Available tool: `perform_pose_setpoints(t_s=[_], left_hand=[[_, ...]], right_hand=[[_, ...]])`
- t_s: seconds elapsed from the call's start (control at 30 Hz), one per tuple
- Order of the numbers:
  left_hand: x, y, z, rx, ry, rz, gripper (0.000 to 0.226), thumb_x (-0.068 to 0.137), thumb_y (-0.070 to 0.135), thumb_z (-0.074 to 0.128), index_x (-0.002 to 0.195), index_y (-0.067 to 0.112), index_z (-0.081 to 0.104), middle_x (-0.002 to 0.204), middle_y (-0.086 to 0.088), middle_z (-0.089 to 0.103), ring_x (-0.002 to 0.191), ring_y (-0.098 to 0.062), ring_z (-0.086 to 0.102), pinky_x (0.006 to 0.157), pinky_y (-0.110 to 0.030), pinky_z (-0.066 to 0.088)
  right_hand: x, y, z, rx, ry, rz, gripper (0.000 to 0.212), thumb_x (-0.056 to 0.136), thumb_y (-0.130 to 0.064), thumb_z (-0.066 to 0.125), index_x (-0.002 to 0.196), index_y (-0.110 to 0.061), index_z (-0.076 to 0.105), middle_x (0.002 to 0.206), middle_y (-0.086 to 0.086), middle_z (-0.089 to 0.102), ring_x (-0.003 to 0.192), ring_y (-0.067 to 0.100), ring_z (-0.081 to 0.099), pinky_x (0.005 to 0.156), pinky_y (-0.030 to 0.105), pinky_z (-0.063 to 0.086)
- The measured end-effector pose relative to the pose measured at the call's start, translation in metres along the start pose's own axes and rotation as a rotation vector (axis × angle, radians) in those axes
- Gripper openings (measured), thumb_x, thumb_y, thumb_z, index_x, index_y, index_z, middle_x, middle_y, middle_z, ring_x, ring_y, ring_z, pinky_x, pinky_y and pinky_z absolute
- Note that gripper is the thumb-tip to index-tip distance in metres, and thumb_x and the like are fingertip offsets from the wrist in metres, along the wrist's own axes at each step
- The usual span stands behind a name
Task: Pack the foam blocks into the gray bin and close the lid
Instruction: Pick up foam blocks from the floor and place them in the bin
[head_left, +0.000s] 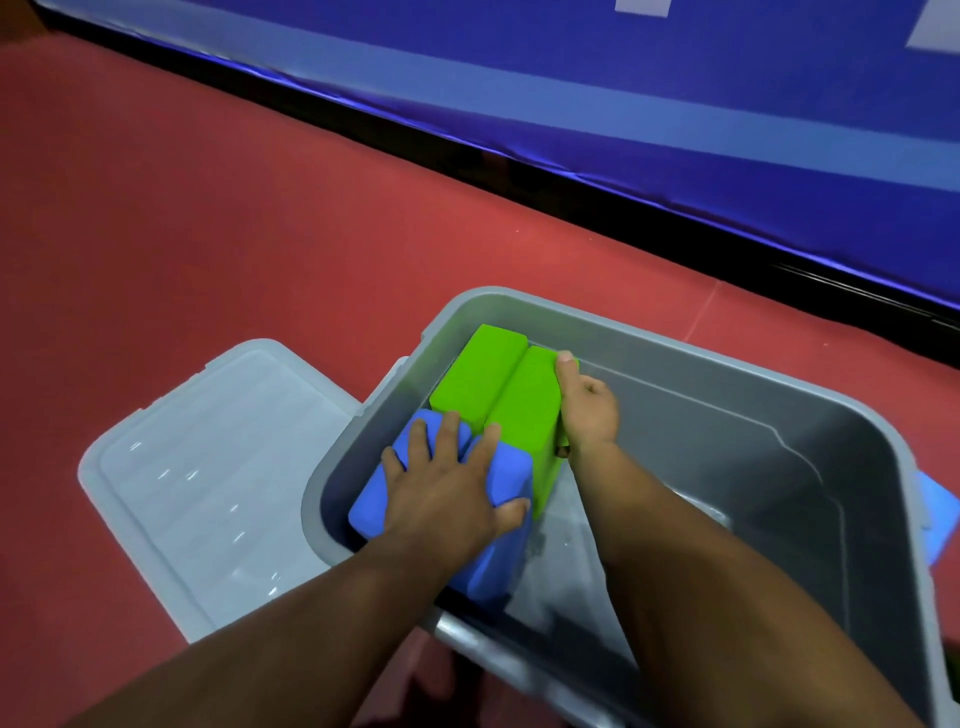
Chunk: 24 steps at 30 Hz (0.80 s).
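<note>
The gray bin (675, 343) stands open on the red floor. Two green foam blocks (488, 384) stand side by side in its far left corner. Two blue foam blocks (511, 475) sit just in front of them against the left wall. My left hand (447, 488) lies spread on top of the blue blocks, thumb hooked over the right edge. My right hand (589, 405) grips the right side of the right green block, thumb on its top edge. The right half of the bin's floor is bare.
The translucent gray lid (208, 467) lies flat on the floor just left of the bin. Another blue block (935, 519) peeks out beyond the bin's right rim. A blue barrier wall (675, 104) with a black base runs along the back.
</note>
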<state>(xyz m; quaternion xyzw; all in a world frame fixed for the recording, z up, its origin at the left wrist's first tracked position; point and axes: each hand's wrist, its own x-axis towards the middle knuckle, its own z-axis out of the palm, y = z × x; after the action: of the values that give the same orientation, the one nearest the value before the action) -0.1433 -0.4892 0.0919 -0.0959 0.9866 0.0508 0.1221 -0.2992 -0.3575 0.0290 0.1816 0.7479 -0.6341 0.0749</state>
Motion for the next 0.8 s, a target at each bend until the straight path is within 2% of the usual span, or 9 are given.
perform_pose_setpoints(t_s=[0.07,0.1,0.17,0.23,0.27,0.43,0.63,0.7,0.8], left_hand=[[0.0,0.004,0.003,0.024,-0.031,0.007,0.094,0.085,0.082,0.04,0.161,0.043,0.001,0.172,-0.005,-0.006,0.156,-0.042,-0.003,0.119,-0.067,0.006],[-0.001,0.005,0.003,0.031,-0.035,0.012,0.093,0.086,0.082,0.038,0.162,0.042,0.0,0.172,-0.006,-0.007,0.156,-0.042,-0.004,0.119,-0.068,0.005],[-0.001,0.004,0.003,0.039,-0.035,0.013,0.093,0.087,0.084,0.034,0.162,0.042,-0.002,0.172,-0.007,-0.009,0.156,-0.042,-0.006,0.118,-0.069,0.004],[0.002,0.001,0.0,0.029,-0.057,0.01,0.095,0.085,0.087,0.033,0.162,0.043,-0.002,0.172,-0.006,-0.01,0.156,-0.042,-0.007,0.118,-0.07,0.004],[0.003,0.0,-0.002,0.017,-0.068,0.009,0.096,0.083,0.089,0.033,0.161,0.044,-0.002,0.172,-0.005,-0.009,0.156,-0.041,-0.007,0.118,-0.071,0.004],[-0.001,0.002,-0.011,0.05,0.019,0.049,0.106,0.074,0.097,0.025,0.162,0.04,0.007,0.173,-0.004,-0.002,0.158,-0.034,-0.005,0.119,-0.07,0.006],[-0.001,0.024,-0.024,-0.078,0.128,0.015,0.104,0.076,0.095,0.03,0.161,0.035,0.02,0.171,-0.006,0.012,0.157,-0.032,0.007,0.119,-0.067,0.014],[0.001,0.034,-0.027,-0.119,0.134,0.008,0.102,0.078,0.093,0.031,0.161,0.034,0.021,0.171,-0.007,0.012,0.157,-0.031,0.008,0.121,-0.066,0.015],[-0.003,0.054,-0.027,-0.148,0.171,0.024,0.101,0.08,0.091,0.032,0.161,0.031,0.023,0.171,-0.007,0.014,0.157,-0.031,0.013,0.121,-0.063,0.018]], right_hand=[[-0.002,0.0,-0.001,0.006,-0.029,0.034,0.074,0.064,-0.092,0.053,0.059,-0.018,0.049,0.059,0.004,0.052,0.063,0.026,0.052,0.063,0.046,0.05],[-0.004,0.0,-0.001,0.01,-0.07,0.052,0.078,0.063,-0.094,0.051,0.067,-0.016,0.058,0.066,0.004,0.06,0.068,0.026,0.057,0.066,0.042,0.049],[-0.011,-0.001,-0.003,0.037,-0.146,0.099,0.101,0.058,-0.103,0.044,0.11,-0.021,0.071,0.108,0.001,0.075,0.1,0.026,0.068,0.088,0.04,0.051],[-0.019,-0.001,-0.01,0.027,-0.158,0.118,0.126,0.047,-0.11,0.036,0.146,-0.033,0.052,0.15,-0.005,0.057,0.136,0.026,0.053,0.112,0.053,0.041],[-0.024,-0.002,-0.014,0.017,-0.161,0.103,0.129,0.048,-0.11,0.033,0.152,-0.035,0.044,0.159,-0.006,0.047,0.143,0.026,0.046,0.116,0.057,0.036],[-0.055,-0.018,-0.049,0.023,-0.158,0.023,0.115,0.062,-0.099,0.036,0.16,-0.039,0.03,0.168,-0.01,0.032,0.153,0.023,0.032,0.121,0.059,0.029],[-0.08,-0.033,-0.097,-0.013,-0.191,-0.082,0.113,0.066,-0.094,0.04,0.161,-0.035,0.03,0.168,-0.013,0.03,0.153,0.017,0.031,0.122,0.056,0.028],[-0.089,-0.036,-0.117,-0.022,-0.221,-0.131,0.098,0.08,-0.085,0.044,0.162,-0.032,0.031,0.167,-0.013,0.031,0.153,0.014,0.03,0.124,0.05,0.027],[-0.102,-0.043,-0.156,-0.071,-0.233,-0.248,0.078,0.097,-0.068,0.046,0.161,-0.025,0.034,0.166,-0.009,0.035,0.152,0.01,0.031,0.121,0.032,0.023]])
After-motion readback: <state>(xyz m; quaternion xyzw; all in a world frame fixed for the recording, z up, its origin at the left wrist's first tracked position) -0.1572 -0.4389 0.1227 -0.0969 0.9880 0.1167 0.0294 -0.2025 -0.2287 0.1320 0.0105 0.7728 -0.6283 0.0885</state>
